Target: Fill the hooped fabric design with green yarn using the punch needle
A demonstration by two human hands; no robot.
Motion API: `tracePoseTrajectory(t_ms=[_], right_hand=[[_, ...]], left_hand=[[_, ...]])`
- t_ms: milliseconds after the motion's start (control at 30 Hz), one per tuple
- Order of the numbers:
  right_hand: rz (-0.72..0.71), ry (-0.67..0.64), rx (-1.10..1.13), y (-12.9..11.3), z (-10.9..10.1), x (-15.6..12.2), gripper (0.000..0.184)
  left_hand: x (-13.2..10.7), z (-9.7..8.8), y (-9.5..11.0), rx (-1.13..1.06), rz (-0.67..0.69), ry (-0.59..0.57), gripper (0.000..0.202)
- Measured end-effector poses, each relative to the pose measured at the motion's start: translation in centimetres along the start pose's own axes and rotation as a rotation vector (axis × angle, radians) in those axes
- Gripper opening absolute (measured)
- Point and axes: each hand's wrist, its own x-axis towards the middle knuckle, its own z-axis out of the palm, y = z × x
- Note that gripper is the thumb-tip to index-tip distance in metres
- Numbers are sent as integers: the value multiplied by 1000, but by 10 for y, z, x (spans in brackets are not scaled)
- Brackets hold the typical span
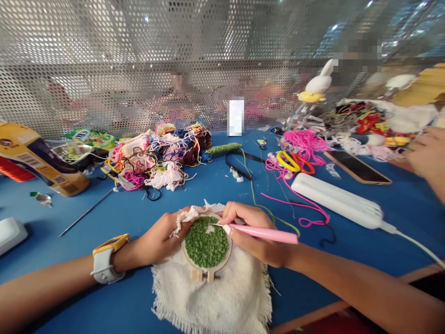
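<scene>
A small wooden embroidery hoop (194, 269) holds cream cloth (215, 301) covered with green loops (205, 243). My left hand (158, 239), with a watch on its wrist, grips the hoop's left rim and the bunched cloth. My right hand (252, 232) pinches a pink punch needle (264, 233), whose metal tip touches a small bare patch near the top of the green field. A green yarn strand (259, 206) trails from the needle up to a green yarn skein (222, 149).
A tangled pile of coloured yarn (160, 155) lies behind the hoop. A white oblong device with a cable (337, 200), a phone (358, 169), pink yarn (302, 141), scissors (295, 162) and a yellow bottle (38, 160) lie on the blue table (104, 218). Another person's hand (427, 157) is at the right edge. Perforated metal screen behind.
</scene>
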Motion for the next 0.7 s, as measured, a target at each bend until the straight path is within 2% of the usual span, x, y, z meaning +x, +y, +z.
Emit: tracePoseTrajectory(t_ms=[167,333,433,567,700], right_hand=[[-119,-59,-153,-9,3,4,9],[-290,-130,-302,5,14,10,12],[-221,-87,-267,7,16,11,7],[-73,1,-191,-4,14,9,5],[107,-6,-86,-10,12,7,7]], left_hand=[[-4,1,2,78,-11,23,32],[-6,4,0,98,43,-11,27],[-5,4,0,90,72,-24,27],[-4,3,1,105,62,-19,26],[-4,3,1,112,72,2,25]])
